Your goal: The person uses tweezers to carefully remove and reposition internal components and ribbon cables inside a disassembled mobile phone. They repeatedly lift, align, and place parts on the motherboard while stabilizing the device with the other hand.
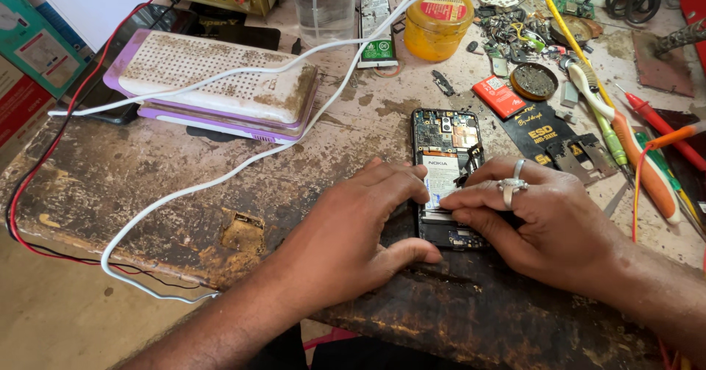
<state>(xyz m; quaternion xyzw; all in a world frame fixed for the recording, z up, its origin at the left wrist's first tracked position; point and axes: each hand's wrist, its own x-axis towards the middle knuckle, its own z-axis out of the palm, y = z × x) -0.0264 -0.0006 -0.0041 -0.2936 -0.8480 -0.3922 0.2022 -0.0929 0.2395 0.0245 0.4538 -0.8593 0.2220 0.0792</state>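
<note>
Opened phone [446, 149] lay back-up near the middle of the worn bench [147, 186]. Left hand [353, 230], fingers spread flat, steadied its left edge; right hand [529, 215], fingers curled, pressed on the battery [440, 179], apparently seating or lifting it.

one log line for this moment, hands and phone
left hand: fingertips on opened phone | right hand: fingers pressing its battery | phone: flat on worn bench, back off
</note>
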